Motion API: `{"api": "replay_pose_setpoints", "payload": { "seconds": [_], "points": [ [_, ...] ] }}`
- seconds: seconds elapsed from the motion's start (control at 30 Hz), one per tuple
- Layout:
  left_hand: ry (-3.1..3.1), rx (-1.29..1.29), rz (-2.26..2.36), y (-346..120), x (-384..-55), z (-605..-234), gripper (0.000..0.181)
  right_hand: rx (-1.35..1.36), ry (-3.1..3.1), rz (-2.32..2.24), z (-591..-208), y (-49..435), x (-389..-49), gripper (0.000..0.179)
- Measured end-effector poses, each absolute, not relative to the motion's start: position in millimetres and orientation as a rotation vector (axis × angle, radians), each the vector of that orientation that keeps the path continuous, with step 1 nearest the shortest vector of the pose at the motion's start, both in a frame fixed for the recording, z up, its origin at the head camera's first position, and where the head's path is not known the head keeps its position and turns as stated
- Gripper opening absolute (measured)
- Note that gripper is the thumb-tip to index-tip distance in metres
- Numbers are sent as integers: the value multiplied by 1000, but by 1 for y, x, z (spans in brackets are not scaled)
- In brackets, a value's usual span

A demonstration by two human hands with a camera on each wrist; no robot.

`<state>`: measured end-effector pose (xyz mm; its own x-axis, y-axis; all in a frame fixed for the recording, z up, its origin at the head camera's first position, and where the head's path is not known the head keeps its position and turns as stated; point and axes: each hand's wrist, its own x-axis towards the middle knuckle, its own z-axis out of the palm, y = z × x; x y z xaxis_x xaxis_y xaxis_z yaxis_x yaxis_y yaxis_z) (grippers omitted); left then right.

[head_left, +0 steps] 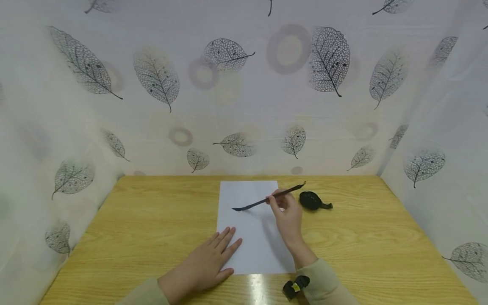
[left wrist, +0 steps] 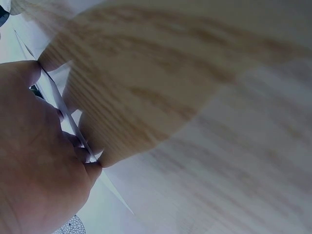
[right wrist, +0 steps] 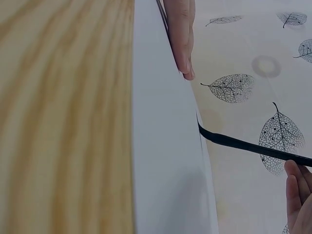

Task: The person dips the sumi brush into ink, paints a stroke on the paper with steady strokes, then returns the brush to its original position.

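A dark writing brush (head_left: 263,201) with a black tip and a small loop at its tail slants over a white sheet of paper (head_left: 251,250). My right hand (head_left: 286,216) pinches its shaft between thumb and fingers, right of the sheet's middle. In the right wrist view the brush (right wrist: 243,145) has its bent tip right at the paper's surface. My left hand (head_left: 209,260) lies flat with fingers spread, fingertips resting on the sheet's lower left edge. The left wrist view shows this hand (left wrist: 44,141) low over the table beside the paper edge.
Just right of the sheet, a black rounded dish (head_left: 310,201) with a short handle sits on the wooden table (head_left: 152,224). A small black device (head_left: 295,287) is at my right wrist. Leaf-printed curtains (head_left: 236,106) enclose the table's back and sides.
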<state>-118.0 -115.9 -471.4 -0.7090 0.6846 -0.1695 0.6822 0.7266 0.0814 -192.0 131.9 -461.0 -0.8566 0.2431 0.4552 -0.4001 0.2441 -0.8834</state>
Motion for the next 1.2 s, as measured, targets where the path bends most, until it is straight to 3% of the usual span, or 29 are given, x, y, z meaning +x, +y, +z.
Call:
{"api": "replay_pose_setpoints", "payload": {
  "seconds": [1.2],
  "points": [
    [2739, 1120, 47, -118, -117, -472, 71, 80, -1989, 1591, -460, 153, -190, 6]
  ]
}}
